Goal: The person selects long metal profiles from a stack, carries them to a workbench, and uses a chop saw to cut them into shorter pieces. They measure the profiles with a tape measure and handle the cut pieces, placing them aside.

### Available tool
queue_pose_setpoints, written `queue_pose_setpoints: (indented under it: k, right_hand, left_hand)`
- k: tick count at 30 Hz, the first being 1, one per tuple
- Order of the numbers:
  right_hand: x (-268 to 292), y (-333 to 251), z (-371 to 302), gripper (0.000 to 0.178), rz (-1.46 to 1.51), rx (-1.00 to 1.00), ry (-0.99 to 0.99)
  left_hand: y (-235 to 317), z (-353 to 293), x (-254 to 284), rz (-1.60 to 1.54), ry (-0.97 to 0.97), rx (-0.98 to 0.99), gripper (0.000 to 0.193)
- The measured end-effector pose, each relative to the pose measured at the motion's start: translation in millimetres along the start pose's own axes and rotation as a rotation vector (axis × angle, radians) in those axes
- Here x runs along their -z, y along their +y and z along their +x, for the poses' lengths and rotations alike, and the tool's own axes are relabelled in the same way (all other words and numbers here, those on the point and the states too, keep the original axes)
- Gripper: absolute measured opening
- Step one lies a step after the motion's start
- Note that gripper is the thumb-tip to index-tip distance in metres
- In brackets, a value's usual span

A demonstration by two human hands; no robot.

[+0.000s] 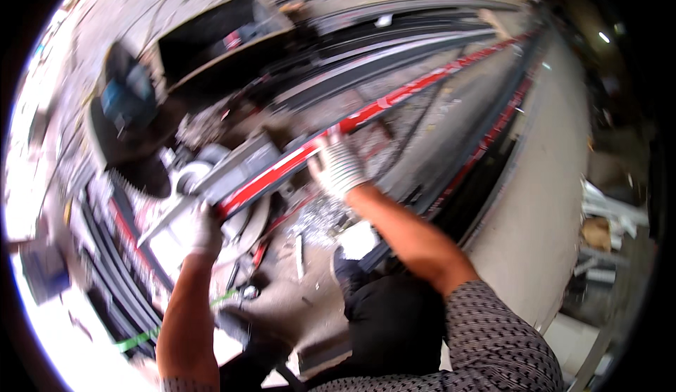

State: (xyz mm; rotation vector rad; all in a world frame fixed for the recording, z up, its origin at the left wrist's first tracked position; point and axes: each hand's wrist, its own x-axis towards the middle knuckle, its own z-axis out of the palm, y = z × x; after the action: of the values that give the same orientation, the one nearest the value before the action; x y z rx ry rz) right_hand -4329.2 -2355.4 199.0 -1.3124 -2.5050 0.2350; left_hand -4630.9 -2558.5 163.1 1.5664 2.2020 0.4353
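A long dark metal profile (384, 101) with a red strip along its face runs slantwise from the near left to the far right. My left hand (203, 231), in a pale glove, is closed on its near end, the fingers partly blurred. Farther along, my right hand (339, 165), in a white ribbed glove, grips the same profile with its fingertips over the upper edge. Beyond my left hand stands a cutting saw with a blue motor (130, 100) and a toothed round blade (144, 175). A grey metal block (243, 163) lies alongside the profile near the blade.
A dark open box (169, 51) stands behind the saw. Many long profiles (415, 22) lie at the back, with more curved bars (113, 265) at the left. Metal shavings (320, 217) cover the floor near my legs. White scraps (612, 205) lie at the right.
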Motion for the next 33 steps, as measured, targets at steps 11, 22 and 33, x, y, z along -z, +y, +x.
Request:
queue_pose_setpoints:
  k: [11, 22, 33]
  right_hand:
    - [-44.6, 3.2, 54.6, 0.069, -0.314, 0.418, -0.397]
    - [-78.2, 5.8, 93.4, 0.021, -0.432, 0.48, -0.402]
    - [-93.6, 17.2, 105.8, 0.029, -0.476, 0.479, -0.373]
  left_hand:
    - [9.9, -1.2, 3.1, 0.32, -0.069, 0.151, 0.026]
    - [-5.6, -6.2, 11.0, 0.274, 0.17, 0.053, 0.063]
    - [-21.5, -60.8, -1.1, 0.02, 0.353, 0.323, 0.042]
